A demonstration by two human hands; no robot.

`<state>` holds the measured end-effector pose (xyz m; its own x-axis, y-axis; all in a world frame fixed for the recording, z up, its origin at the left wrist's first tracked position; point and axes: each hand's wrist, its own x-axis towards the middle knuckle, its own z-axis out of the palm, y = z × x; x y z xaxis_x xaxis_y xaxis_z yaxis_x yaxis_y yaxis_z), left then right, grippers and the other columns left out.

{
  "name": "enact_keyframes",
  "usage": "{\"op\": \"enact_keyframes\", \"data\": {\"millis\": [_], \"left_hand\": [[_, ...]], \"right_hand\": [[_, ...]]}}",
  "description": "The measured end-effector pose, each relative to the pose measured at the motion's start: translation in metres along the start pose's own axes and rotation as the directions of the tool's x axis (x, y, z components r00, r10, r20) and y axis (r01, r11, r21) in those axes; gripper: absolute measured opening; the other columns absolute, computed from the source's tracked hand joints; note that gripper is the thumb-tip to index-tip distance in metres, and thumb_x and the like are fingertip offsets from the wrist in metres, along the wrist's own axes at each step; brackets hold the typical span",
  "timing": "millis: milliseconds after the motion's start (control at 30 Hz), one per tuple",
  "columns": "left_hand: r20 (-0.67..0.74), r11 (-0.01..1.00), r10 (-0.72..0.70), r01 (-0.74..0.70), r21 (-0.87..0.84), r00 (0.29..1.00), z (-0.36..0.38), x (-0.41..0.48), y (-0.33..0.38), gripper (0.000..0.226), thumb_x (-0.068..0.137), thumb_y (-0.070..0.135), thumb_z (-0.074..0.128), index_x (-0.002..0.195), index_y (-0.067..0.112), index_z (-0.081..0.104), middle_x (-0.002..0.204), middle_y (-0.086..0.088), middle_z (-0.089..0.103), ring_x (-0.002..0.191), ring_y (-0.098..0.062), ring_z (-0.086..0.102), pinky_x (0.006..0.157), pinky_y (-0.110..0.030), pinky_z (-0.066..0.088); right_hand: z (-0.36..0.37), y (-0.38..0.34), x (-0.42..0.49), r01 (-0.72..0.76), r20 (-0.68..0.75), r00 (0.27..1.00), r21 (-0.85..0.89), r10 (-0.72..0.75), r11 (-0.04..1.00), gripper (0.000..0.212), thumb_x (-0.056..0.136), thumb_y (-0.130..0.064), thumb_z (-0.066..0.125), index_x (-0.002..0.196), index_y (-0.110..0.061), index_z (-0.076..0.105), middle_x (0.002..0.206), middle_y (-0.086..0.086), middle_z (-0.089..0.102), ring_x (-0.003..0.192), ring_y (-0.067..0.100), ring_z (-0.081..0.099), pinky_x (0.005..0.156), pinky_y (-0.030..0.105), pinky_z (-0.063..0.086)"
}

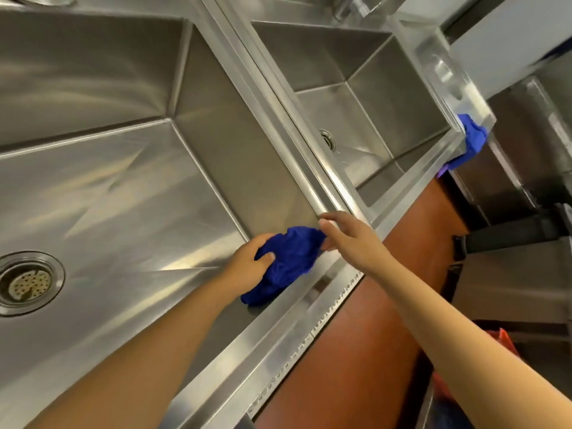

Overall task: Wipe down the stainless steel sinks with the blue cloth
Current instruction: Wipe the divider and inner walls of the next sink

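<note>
A crumpled blue cloth (288, 263) lies against the near right corner inside the large left sink (130, 187). My left hand (250, 261) grips the cloth from the left, thumb pressed into it. My right hand (346, 239) reaches over the sink's front rim and pinches the cloth's upper right edge, index finger stretched toward the divider (278, 119). A smaller right sink (365, 97) lies beyond the divider, its drain (328, 139) visible. The left sink's drain strainer (29, 281) is at the far left.
A second blue cloth (472, 139) hangs over the far right corner of the small sink's rim. A faucet base (353, 7) stands at the top. The floor below the front rim is red-brown (371, 320). Dark equipment stands at the right.
</note>
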<state>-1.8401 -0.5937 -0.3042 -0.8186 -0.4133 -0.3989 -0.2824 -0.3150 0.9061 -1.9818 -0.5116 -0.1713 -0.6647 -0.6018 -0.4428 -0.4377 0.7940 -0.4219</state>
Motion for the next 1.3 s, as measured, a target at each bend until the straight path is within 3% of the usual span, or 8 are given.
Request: {"op": "enact_keyframes", "data": {"millis": [100, 233, 367, 467, 667, 800, 1067, 1300], "left_hand": [[0.076, 0.993, -0.099, 0.104, -0.061, 0.992, 0.010, 0.010, -0.005, 0.031, 0.097, 0.018, 0.044, 0.111, 0.043, 0.057, 0.120, 0.006, 0.061, 0.110, -0.014, 0.056, 0.103, -0.038, 0.043], [0.182, 0.984, -0.159, 0.171, -0.051, 0.970, 0.020, 0.018, 0.000, 0.035, 0.090, 0.063, 0.043, 0.107, 0.042, 0.064, 0.114, 0.015, 0.063, 0.108, -0.010, 0.057, 0.098, -0.031, 0.040], [0.127, 0.993, -0.120, 0.118, 0.017, 0.985, 0.028, 0.026, -0.009, 0.064, 0.071, 0.080, 0.049, 0.094, 0.022, 0.065, 0.092, 0.007, 0.070, 0.090, -0.019, 0.066, 0.086, -0.036, 0.050], [0.157, 0.991, -0.129, 0.120, 0.065, 0.979, 0.027, 0.035, -0.019, 0.046, 0.080, 0.065, 0.059, 0.094, 0.022, 0.061, 0.093, 0.006, 0.067, 0.088, -0.014, 0.063, 0.082, -0.032, 0.048], [0.234, 0.986, -0.162, 0.146, 0.083, 0.959, 0.028, 0.053, -0.021, 0.015, 0.089, 0.044, 0.054, 0.091, 0.030, 0.049, 0.092, 0.002, 0.059, 0.087, -0.017, 0.056, 0.079, -0.034, 0.043], [0.180, 0.973, -0.206, 0.182, 0.138, 0.962, 0.048, 0.053, -0.011, 0.058, 0.074, 0.082, 0.046, 0.096, 0.029, 0.049, 0.096, 0.004, 0.061, 0.090, -0.017, 0.060, 0.079, -0.035, 0.049], [0.147, 0.895, -0.388, 0.333, 0.298, 0.910, 0.033, 0.087, -0.049, 0.077, 0.089, 0.064, 0.047, 0.139, 0.009, 0.026, 0.134, -0.010, 0.052, 0.114, -0.027, 0.055, 0.097, -0.039, 0.046], [0.193, 0.946, -0.186, 0.123, 0.300, 0.963, 0.050, 0.074, -0.019, 0.056, 0.083, 0.069, 0.047, 0.106, 0.019, 0.038, 0.100, -0.001, 0.052, 0.095, -0.025, 0.057, 0.069, -0.032, 0.040]], "right_hand": [[-0.002, 0.011, 0.030, 0.255, -0.104, 0.942, -0.394, -0.318, 0.883, 0.028, 0.099, -0.024, 0.047, 0.124, -0.021, 0.059, 0.100, -0.006, 0.067, 0.098, 0.012, 0.059, 0.088, 0.029, 0.043], [0.012, 0.010, 0.080, 0.596, 0.082, 0.686, -0.633, -0.723, 0.494, 0.036, 0.086, -0.009, 0.048, 0.120, -0.007, 0.062, 0.119, 0.010, 0.063, 0.115, 0.030, 0.056, 0.104, 0.039, 0.033], [0.027, -0.006, 0.127, 0.675, 0.357, 0.558, -0.720, -0.749, 0.160, 0.039, 0.090, -0.021, 0.044, 0.124, -0.010, 0.061, 0.135, 0.013, 0.055, 0.134, 0.032, 0.043, 0.115, 0.051, 0.010], [0.027, -0.011, 0.159, 0.671, 0.512, 0.518, -0.740, -0.685, -0.046, 0.040, 0.092, -0.031, 0.041, 0.119, -0.013, 0.064, 0.137, 0.012, 0.054, 0.137, 0.032, 0.038, 0.114, 0.059, 0.005], [0.028, -0.008, 0.173, 0.761, 0.486, 0.426, -0.648, -0.763, 0.012, 0.041, 0.095, -0.039, 0.036, 0.096, -0.021, 0.072, 0.110, -0.002, 0.069, 0.125, 0.024, 0.050, 0.114, 0.060, 0.012], [0.028, -0.009, 0.175, 0.788, 0.460, 0.415, -0.613, -0.786, 0.057, 0.039, 0.095, -0.038, 0.037, 0.094, -0.021, 0.072, 0.103, -0.007, 0.069, 0.121, 0.022, 0.052, 0.115, 0.058, 0.011], [0.030, -0.006, 0.177, 0.801, 0.433, 0.380, -0.596, -0.818, 0.056, 0.038, 0.093, -0.038, 0.038, 0.093, -0.022, 0.072, 0.095, -0.008, 0.070, 0.113, 0.021, 0.057, 0.116, 0.054, 0.012], [0.031, -0.004, 0.180, 0.803, 0.445, 0.356, -0.596, -0.822, 0.025, 0.037, 0.094, -0.037, 0.038, 0.095, -0.022, 0.072, 0.096, -0.009, 0.070, 0.113, 0.021, 0.056, 0.114, 0.058, 0.014]]}}
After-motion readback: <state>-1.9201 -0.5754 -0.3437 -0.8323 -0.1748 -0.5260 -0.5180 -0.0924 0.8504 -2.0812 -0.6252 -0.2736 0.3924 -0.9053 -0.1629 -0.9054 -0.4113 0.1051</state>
